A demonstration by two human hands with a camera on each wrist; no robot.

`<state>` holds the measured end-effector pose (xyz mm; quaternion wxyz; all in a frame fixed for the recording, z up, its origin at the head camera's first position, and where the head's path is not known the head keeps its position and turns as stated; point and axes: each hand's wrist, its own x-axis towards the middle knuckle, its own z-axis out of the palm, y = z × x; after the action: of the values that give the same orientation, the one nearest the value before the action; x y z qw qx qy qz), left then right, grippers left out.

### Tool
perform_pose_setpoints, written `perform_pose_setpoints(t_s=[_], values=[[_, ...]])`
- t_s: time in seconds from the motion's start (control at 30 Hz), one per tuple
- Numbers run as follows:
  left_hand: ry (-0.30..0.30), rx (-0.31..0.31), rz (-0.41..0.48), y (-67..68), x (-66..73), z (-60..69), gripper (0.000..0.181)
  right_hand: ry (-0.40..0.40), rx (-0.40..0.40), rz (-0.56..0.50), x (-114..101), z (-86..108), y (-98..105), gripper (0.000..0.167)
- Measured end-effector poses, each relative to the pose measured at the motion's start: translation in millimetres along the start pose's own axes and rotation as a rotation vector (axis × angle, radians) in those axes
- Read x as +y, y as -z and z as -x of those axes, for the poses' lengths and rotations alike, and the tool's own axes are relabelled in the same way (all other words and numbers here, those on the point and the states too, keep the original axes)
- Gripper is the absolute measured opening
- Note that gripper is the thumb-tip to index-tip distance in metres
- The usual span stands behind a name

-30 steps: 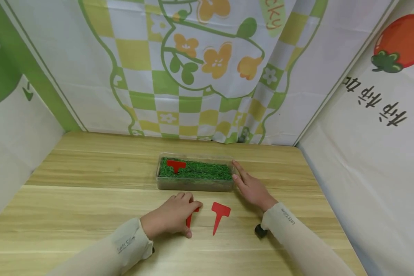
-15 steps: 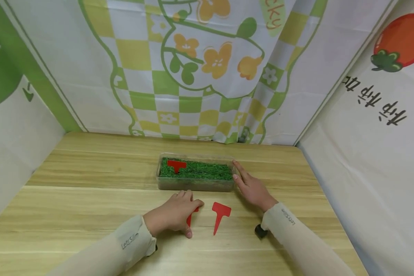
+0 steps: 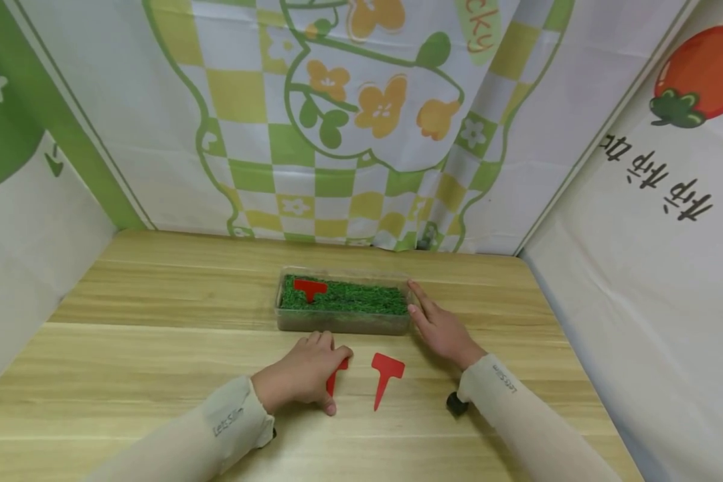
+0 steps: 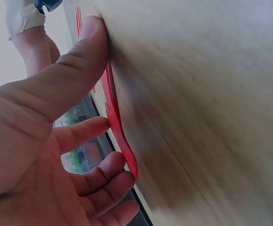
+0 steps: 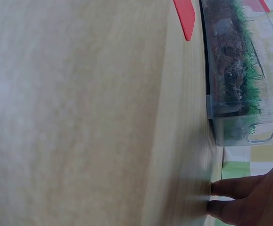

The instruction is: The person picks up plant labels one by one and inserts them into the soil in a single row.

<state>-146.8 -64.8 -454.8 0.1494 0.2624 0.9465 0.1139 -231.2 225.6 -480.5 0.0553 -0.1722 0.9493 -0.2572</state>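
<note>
My left hand (image 3: 304, 375) is bent over a red T-shaped plant label (image 3: 333, 383) on the table. In the left wrist view the thumb is at one end of this label (image 4: 119, 136) and the fingertips are at the other, pinching it between them. A second red plant label (image 3: 388, 376) lies flat to its right. Behind them is a clear plastic box (image 3: 343, 324) filled with soil and green grass (image 3: 361, 298); another red label (image 3: 310, 288) stands upright at its left end. My right hand (image 3: 442, 331) touches the box's right end with straight fingers.
The wooden table (image 3: 156, 375) has a printed curtain (image 3: 337, 181) along its back edge. White side walls (image 3: 651, 281) rise at left and right. A dark round object (image 3: 456, 404) shows under the right sleeve cuff.
My left hand and forearm have shifted slightly forward and right, with the fingers still about the label. The right hand stays at the box's end, and the box has not visibly moved.
</note>
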Motion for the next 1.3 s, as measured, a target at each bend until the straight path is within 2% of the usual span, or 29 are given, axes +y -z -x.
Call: perform_pose_setpoints(t_s=[0.3,0.53,0.8,1.03,1.13,1.3], values=[[0.011,0.002,0.004,-0.6,1.1,-4.0,0.106,0.012,0.010,-0.003,-1,0.1,0,0.061],[0.042,0.020,-0.025,-2.6,4.2,-3.5,0.118,0.009,0.009,-0.003,-2,1.0,1,0.061],[0.026,0.080,0.026,-2.8,6.9,1.3,0.094,0.012,0.015,-0.006,-1,0.7,0,0.062],[-0.011,0.129,-0.069,0.6,6.0,4.5,0.088,0.009,0.016,-0.011,-1,0.7,0,0.061],[-0.023,0.155,-0.089,3.1,4.9,5.5,0.074,0.008,0.017,-0.015,-1,0.7,-1,0.061],[-0.047,0.239,-0.127,8.4,4.2,8.0,0.049,0.005,0.016,-0.016,-1,0.7,-1,0.061]])
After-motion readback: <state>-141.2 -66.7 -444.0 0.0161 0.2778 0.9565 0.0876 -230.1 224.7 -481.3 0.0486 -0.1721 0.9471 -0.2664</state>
